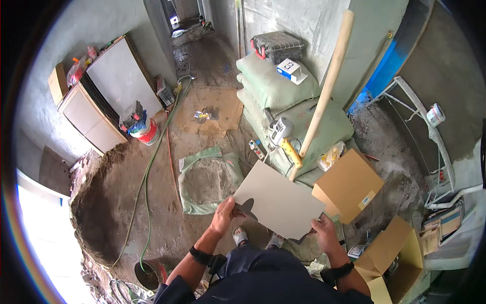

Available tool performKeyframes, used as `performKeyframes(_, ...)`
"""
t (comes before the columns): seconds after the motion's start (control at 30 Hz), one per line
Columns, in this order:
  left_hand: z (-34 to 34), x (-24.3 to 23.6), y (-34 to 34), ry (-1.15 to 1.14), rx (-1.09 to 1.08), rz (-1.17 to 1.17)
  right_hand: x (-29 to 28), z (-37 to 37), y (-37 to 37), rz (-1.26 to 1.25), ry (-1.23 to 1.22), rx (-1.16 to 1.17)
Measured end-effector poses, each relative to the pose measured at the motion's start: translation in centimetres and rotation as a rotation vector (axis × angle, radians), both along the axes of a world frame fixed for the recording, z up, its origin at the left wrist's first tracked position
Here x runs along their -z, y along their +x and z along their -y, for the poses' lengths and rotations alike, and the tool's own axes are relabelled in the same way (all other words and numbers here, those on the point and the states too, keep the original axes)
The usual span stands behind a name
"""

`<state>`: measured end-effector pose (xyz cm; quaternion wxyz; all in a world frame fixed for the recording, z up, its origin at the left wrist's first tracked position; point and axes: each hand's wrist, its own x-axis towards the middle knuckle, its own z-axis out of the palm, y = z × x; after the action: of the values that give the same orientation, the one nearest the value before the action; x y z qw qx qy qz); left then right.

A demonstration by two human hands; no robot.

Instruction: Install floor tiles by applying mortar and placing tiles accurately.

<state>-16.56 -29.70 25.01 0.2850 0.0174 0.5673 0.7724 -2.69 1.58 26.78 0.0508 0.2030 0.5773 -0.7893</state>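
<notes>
A flat, light-grey square panel that looks like a tile is held tilted in front of me. My left hand is closed on its left edge, with the thumb on top. My right hand grips the lower right corner. Dark rounded pieces show at the panel's left and bottom edges; I cannot tell what they are. Just beyond the panel, a grey power tool with a yellow handle leans by a long wooden pole. The undersides of both hands are hidden.
Stacked pale-green sacks carry a black case. Cardboard boxes stand at right, one open. An opened sack of grey powder lies ahead. Green hoses cross the dirty floor to a bucket. Panels lean left.
</notes>
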Motion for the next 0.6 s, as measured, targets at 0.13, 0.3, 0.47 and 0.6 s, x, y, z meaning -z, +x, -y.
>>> performKeyframes(0.13,-0.2,-1.2,0.4,-0.024,0.040,-0.025,0.2,0.2,0.3,-0.060,-0.070,0.025)
performKeyframes(0.3,-0.4,-0.8,0.6,-0.001,0.120,-0.041,0.3,0.7,-0.2,-0.167,-0.224,0.087)
performKeyframes(0.47,0.9,2.6,-0.7,-0.164,0.226,-0.045,0.7,0.0,-0.3,-0.127,-0.240,0.089)
performKeyframes(0.6,5.2,7.3,-0.5,-0.873,0.482,-0.439,2.7,-2.6,1.2,-0.017,0.112,0.094)
